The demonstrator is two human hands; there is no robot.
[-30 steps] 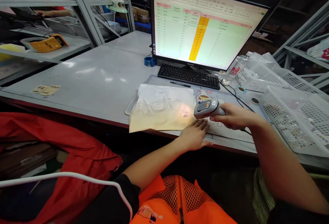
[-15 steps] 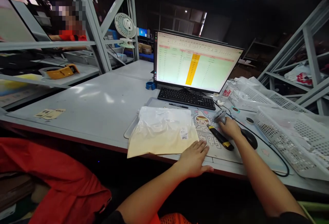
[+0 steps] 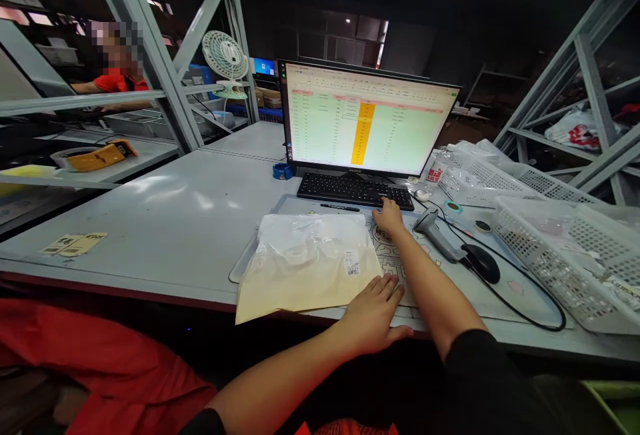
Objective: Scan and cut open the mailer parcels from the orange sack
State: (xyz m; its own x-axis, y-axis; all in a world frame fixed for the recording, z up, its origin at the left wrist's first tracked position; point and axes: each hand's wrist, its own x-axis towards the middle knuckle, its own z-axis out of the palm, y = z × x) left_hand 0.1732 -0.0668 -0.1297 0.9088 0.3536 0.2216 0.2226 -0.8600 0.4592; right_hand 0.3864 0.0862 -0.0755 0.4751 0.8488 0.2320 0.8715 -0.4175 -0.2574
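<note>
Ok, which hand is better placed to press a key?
Probably the right hand: it is at the keyboard. The left hand lies by the package, farther away.

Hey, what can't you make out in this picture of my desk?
In the head view:
Plastic mailer: contents hidden by its wrapping.
Barcode label: print too small to read.
Spreadsheet: text too small.
Right hand: too small to tell whether it presses a key.
Nearest white basket: cut off by the right edge.
</note>
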